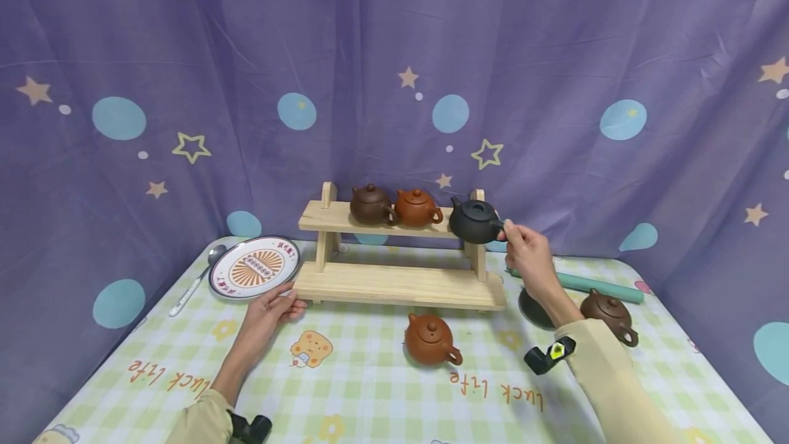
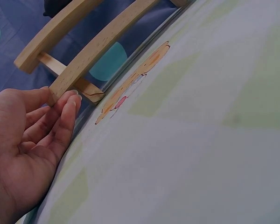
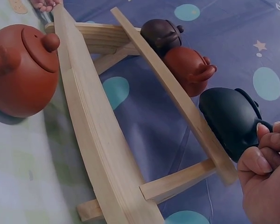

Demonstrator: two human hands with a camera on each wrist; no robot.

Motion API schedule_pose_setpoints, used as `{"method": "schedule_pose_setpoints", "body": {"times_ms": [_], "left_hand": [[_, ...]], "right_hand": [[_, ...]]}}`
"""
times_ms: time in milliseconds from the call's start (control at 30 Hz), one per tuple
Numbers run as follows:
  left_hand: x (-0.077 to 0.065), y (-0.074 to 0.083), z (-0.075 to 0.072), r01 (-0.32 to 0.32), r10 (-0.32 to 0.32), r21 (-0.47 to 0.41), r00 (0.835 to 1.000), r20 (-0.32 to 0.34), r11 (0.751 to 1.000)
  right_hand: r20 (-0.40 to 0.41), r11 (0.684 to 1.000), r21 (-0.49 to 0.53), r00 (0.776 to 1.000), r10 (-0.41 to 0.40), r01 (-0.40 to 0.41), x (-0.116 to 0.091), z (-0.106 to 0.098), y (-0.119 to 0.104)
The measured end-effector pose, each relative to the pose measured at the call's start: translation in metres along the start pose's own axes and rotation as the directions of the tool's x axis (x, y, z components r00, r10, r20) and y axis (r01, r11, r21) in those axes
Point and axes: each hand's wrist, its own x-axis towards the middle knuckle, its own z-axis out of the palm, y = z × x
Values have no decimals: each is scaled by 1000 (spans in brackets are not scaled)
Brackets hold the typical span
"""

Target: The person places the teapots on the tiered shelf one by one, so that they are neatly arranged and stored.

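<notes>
On the checked table [image 1: 370,389], the right hand [image 1: 529,257] pinches the black teapot [image 1: 473,220] at the wooden rack [image 1: 401,284]'s upper right end; the left hand [image 1: 271,305], fingers relaxed, touches its lower left corner

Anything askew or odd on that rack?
Only the black teapot: held by its handle in the right hand at the wooden rack's top-shelf end. Whether it rests there is unclear. Nothing spilled or damaged.
</notes>
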Motion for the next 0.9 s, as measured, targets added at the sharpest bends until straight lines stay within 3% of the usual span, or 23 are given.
{"method": "schedule_pose_setpoints", "body": {"times_ms": [900], "left_hand": [[-1, 1, 0, 8, -8, -5, 1000, -3, 1000]], "right_hand": [[-53, 998, 63, 999, 7, -3, 24, 23, 1]]}}
